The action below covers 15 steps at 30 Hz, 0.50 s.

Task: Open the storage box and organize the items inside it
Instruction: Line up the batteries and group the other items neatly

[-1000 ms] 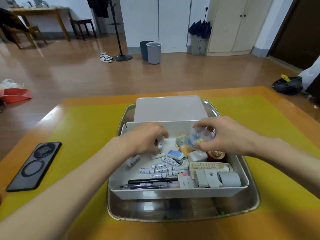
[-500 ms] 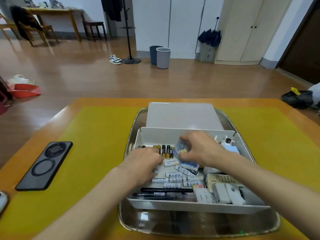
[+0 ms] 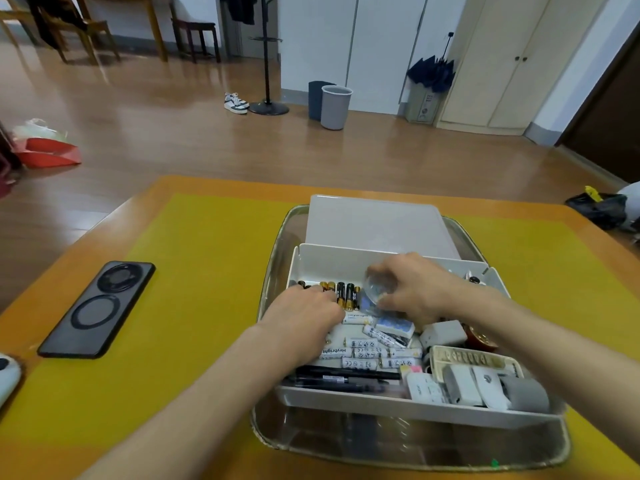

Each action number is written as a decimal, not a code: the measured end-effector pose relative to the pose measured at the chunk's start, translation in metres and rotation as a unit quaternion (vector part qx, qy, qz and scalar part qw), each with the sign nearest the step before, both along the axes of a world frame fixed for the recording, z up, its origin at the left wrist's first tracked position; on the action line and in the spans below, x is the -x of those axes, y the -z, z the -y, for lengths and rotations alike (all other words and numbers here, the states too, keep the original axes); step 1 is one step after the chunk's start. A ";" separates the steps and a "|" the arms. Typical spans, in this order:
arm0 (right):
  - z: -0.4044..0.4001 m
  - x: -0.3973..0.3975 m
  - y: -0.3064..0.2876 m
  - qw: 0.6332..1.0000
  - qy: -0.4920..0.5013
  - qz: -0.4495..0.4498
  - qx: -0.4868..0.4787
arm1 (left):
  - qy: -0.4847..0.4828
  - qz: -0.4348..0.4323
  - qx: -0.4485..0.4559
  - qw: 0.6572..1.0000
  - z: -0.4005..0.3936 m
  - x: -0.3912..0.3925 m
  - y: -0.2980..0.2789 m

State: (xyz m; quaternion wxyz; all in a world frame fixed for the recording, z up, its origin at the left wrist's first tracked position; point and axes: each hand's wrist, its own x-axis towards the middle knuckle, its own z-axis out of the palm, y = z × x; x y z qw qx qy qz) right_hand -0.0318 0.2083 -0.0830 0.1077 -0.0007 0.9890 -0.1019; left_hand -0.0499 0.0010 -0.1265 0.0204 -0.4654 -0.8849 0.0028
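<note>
From the head camera I see the storage box (image 3: 388,408) already open, sitting in a metal tray (image 3: 415,448) on the bench (image 3: 207,258). Its lid (image 3: 377,225) lies just behind it. Some black and gold batteries (image 3: 341,294) stand in a neat row at the back. The white batteries (image 3: 372,356), pens (image 3: 343,377) and little boxes look mixed up, so I think lots is left to sort. My left hand (image 3: 304,318) is curled low over the batteries; I cannot tell if it holds one. My right hand (image 3: 414,289) holds a clear ball (image 3: 377,292) just above the box.
</note>
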 end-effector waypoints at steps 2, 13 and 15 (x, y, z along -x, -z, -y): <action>-0.002 -0.004 -0.003 0.997 0.036 -0.018 0.064 | -0.004 0.006 -0.014 1.000 -0.001 0.001 0.000; -0.011 -0.009 0.005 0.997 0.052 -0.053 -0.028 | -0.008 0.002 -0.017 1.000 -0.001 0.002 0.002; -0.010 -0.008 0.008 0.991 0.038 -0.091 -0.088 | -0.008 0.002 -0.017 1.000 -0.001 0.002 0.002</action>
